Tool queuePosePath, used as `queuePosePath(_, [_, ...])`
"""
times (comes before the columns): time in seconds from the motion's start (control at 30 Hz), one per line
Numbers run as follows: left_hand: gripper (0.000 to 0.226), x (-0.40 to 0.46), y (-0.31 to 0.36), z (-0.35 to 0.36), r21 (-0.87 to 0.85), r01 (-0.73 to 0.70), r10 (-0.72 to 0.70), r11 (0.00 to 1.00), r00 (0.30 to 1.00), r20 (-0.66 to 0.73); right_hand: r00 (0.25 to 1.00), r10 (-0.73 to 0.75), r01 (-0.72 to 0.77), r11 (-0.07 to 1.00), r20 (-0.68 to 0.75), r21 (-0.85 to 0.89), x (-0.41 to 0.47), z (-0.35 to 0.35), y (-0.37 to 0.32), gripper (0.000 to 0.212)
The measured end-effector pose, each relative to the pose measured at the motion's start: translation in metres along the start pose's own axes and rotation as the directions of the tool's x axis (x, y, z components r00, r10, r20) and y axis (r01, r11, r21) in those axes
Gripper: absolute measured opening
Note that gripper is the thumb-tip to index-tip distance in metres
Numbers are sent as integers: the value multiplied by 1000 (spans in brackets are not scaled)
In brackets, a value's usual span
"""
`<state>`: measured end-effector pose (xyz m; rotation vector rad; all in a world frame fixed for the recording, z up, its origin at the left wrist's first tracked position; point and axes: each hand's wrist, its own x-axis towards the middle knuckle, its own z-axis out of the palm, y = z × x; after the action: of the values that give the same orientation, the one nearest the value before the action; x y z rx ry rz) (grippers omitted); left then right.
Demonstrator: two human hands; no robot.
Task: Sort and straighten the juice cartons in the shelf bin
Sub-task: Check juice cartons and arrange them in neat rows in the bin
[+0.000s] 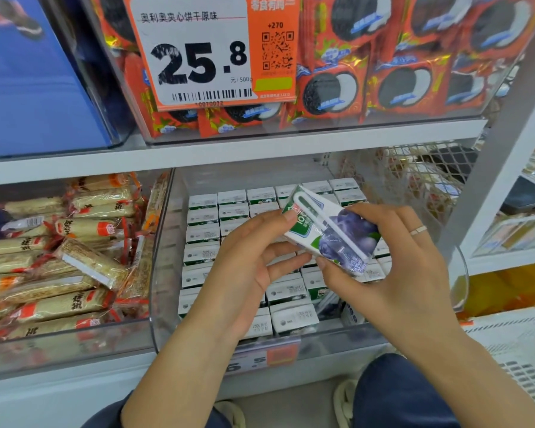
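Two hands are in view, and one juice carton is lifted between them. The clear bin below holds many cartons, too many to count exactly. One big price tag hangs above.

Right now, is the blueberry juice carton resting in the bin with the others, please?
No, the blueberry juice carton is held tilted above the rows in the clear bin, gripped by both the left hand and right hand.
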<state>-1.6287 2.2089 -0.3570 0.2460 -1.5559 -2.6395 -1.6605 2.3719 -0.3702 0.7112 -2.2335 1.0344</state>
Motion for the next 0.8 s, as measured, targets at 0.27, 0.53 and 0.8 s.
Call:
queuePosePath(0.27, [25,3,0,-3,-32,16,-12,999,994,108,993,-116,115,993,-23,-29,-1,-3,7,52])
queuePosePath(0.53, [42,3,-2,-4,-42,12,-5,999,987,161,971,-235,233,971,-40,-55,-3,-5,14,42])
queuePosePath(0.8, [31,5,-3,-3,-70,37,-25,997,986,162,961,-271,271,962,-55,-23,-2,-9,6,49])
